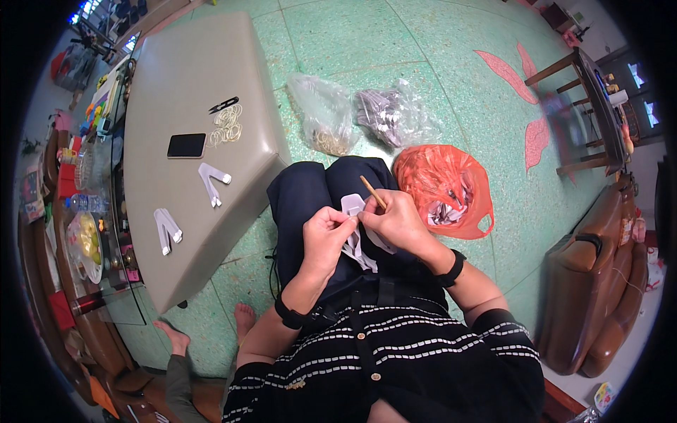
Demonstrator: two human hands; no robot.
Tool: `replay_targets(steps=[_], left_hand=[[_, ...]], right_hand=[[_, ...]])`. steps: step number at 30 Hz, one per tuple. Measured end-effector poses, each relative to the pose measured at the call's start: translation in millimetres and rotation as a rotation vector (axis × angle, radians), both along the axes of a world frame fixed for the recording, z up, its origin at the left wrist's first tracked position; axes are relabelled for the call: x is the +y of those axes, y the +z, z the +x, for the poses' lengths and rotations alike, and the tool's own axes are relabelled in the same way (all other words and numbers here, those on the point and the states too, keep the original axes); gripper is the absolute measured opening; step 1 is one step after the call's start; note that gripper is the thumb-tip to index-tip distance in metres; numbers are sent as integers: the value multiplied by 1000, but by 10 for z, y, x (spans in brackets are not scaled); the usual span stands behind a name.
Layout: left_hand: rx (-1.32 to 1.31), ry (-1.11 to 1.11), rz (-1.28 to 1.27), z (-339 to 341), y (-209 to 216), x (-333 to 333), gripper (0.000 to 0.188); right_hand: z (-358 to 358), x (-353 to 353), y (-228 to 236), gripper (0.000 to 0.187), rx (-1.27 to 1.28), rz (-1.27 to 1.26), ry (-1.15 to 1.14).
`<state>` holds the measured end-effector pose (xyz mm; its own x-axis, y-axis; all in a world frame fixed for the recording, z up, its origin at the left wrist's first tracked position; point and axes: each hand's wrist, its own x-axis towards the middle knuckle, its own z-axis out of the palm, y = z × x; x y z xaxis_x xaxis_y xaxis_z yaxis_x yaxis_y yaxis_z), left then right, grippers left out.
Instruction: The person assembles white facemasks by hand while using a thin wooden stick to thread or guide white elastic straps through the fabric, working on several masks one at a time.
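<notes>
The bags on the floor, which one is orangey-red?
The rightmost one, the orange-red bag with the loop handle. The left bag and middle bag are both clear plastic.

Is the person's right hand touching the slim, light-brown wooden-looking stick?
Touching. The head view shows the stick held in the right hand: its lower end disappears into the grip, while its upper end sticks out freely.

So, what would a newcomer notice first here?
Probably the orange-red translucent plastic bag on the speckled green floor, right of the navy trousers. Then the lilac, fabric-looking strip between the left fingers and right fingers, in the middle. On the grey padded bench at left, the black rectangular phone stands out.
</notes>
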<state>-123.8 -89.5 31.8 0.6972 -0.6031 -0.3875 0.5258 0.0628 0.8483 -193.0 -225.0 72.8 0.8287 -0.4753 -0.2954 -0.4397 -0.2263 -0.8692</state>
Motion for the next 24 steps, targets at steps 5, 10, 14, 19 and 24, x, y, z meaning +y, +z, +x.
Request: replay_targets(steps=[5, 10, 14, 19, 24], left_hand=[[10, 19, -77, -9, -25, -20, 15], [40, 11, -154, 7, 8, -35, 25], [89, -8, -147, 27, -7, -21, 25], [140, -168, -131, 90, 7, 25, 28], [86, -278, -53, 159, -16, 78, 18]], right_hand=[[-10, 32, 2, 14, -75, -116, -8], [28, -8, -40, 13, -100, -27, -23], [40, -142, -172, 16, -70, 279, 30], [7, -165, -213, 16, -83, 454, 47], [57, -161, -131, 13, -13, 555, 24]])
